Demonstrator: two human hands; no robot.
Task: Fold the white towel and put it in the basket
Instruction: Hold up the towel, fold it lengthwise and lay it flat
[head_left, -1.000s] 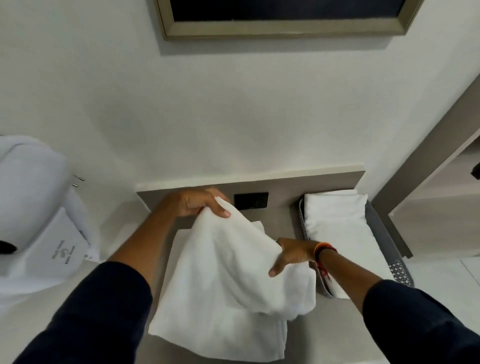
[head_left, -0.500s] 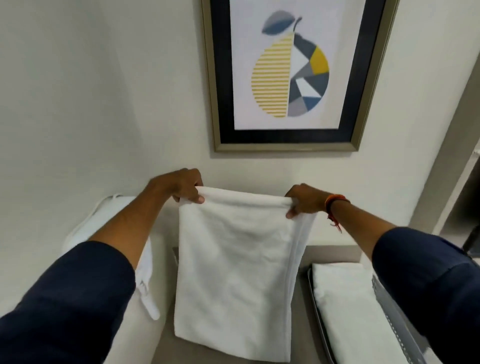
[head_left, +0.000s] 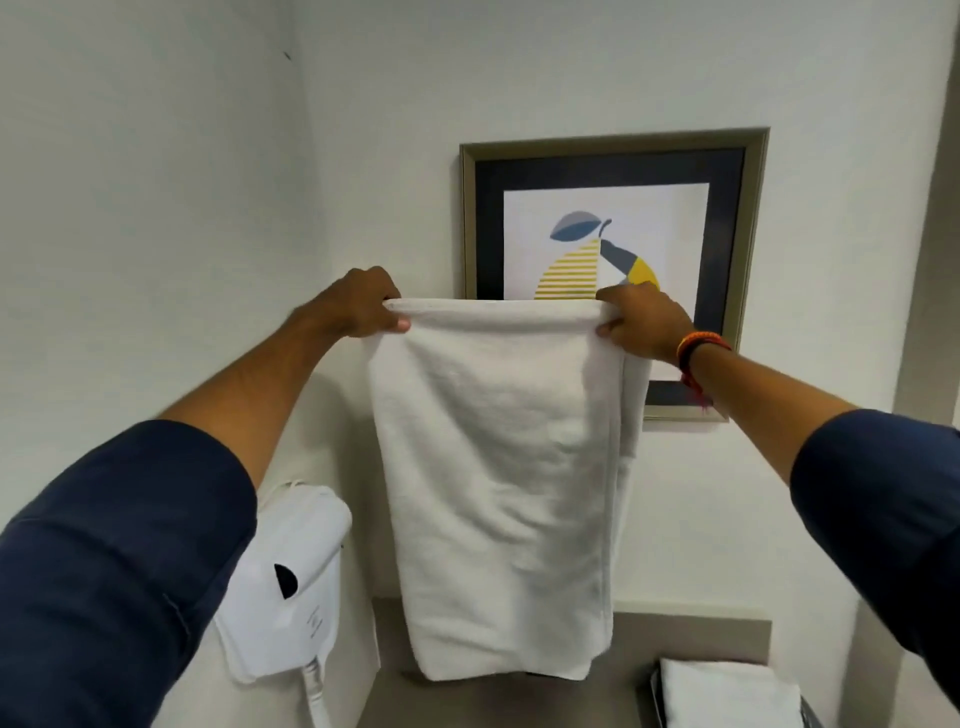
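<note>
The white towel hangs doubled in the air in front of the wall, its lower edge just above the counter. My left hand pinches its upper left corner. My right hand, with an orange band at the wrist, pinches the upper right corner. The top edge is stretched level between both hands. Part of the grey basket shows at the bottom right, with a folded white towel lying in it.
A framed pear picture hangs on the wall behind the towel. A white wall-mounted hair dryer sits low on the left. The grey counter runs below, with a raised back ledge.
Both hands have lifted the towel off the counter and spread it out by its top corners, higher up the wall. The view has tilted upward, so the basket has dropped to the frame's corner.
</note>
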